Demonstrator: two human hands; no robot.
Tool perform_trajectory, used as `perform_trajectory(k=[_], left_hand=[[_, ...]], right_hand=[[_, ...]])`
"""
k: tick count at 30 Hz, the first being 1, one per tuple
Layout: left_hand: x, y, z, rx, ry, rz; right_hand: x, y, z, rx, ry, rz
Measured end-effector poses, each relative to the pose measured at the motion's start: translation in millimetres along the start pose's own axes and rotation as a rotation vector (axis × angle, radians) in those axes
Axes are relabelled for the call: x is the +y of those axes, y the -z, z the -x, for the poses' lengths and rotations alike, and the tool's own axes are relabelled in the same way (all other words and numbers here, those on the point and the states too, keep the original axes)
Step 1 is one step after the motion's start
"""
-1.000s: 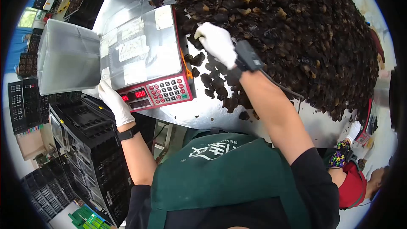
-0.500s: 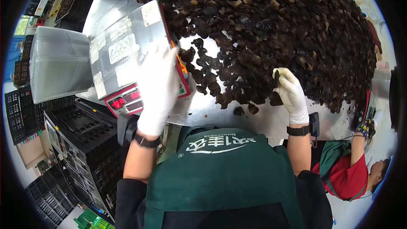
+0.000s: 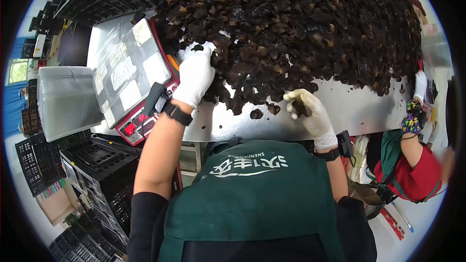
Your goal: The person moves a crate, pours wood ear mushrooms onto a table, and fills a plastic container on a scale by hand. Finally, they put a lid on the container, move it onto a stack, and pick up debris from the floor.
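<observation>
Head view: left hand (image 3: 198,75) reaches, grip unclear; right hand (image 3: 314,116) curls around dark pieces (image 3: 299,108).

Light is bright & rather even; window (image 3: 18,70) at far L edge is very bright. Metal counter (image 3: 349,111) gives glare, w/ soft shadows. Dark pile (image 3: 301,34) loses detail in its deep parts. Red display (image 3: 129,128) glows, digits unreadable. Fisheye distortion bends straight lines, esp. at edges; corners are black. R edge is a bit blurry, centre mostly sharp.
</observation>
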State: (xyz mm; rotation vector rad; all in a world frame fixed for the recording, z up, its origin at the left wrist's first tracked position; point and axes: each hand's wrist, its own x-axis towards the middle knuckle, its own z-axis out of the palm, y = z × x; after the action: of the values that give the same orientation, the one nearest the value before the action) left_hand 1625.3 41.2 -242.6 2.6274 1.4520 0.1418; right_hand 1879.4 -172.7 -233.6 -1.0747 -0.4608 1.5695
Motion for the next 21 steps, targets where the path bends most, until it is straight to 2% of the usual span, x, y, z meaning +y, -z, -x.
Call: perform_trajectory(k=[1,4,6,8,10,12,13,14,16,18,20,21], left_hand=[[10,3,5,0.017,0.036,0.100],[25,4,20,0.035,0.114,0.290],[25,-2,32,0.001,0.123,0.368],[28,-3,43,0.012,0.141,0.435],[34,6,50,-0.026,0.217,0.541],[36,15,56,-0.057,0.318,0.800],[35,18,60,-0.057,0.345,0.880],[33,21,64,-0.056,0.370,0.960],[26,21,70,-0.062,0.352,1.147],[23,25,76,-0.067,0.342,1.237],[24,31,80,-0.072,0.334,1.218],[23,28,83,-0.060,0.321,1.202]], right_hand=[[-2,-5,-3,0.004,0.000,-0.001],[-22,-27,-31,-0.045,-0.037,0.301],[-38,-61,-66,-0.025,0.046,0.626],[-27,-82,-112,0.024,0.561,0.903],[-19,-99,-155,0.055,0.872,1.394],[4,-96,-198,-0.046,0.924,1.609],[5,-98,-208,-0.097,0.827,1.744],[4,-97,-214,-0.099,0.814,1.703],[0,-100,-216,0.059,0.753,1.552],[-9,-96,-204,0.105,0.730,1.228],[-36,-93,-165,-0.068,0.390,0.866],[-43,-90,-142,-0.110,0.322,0.727]])
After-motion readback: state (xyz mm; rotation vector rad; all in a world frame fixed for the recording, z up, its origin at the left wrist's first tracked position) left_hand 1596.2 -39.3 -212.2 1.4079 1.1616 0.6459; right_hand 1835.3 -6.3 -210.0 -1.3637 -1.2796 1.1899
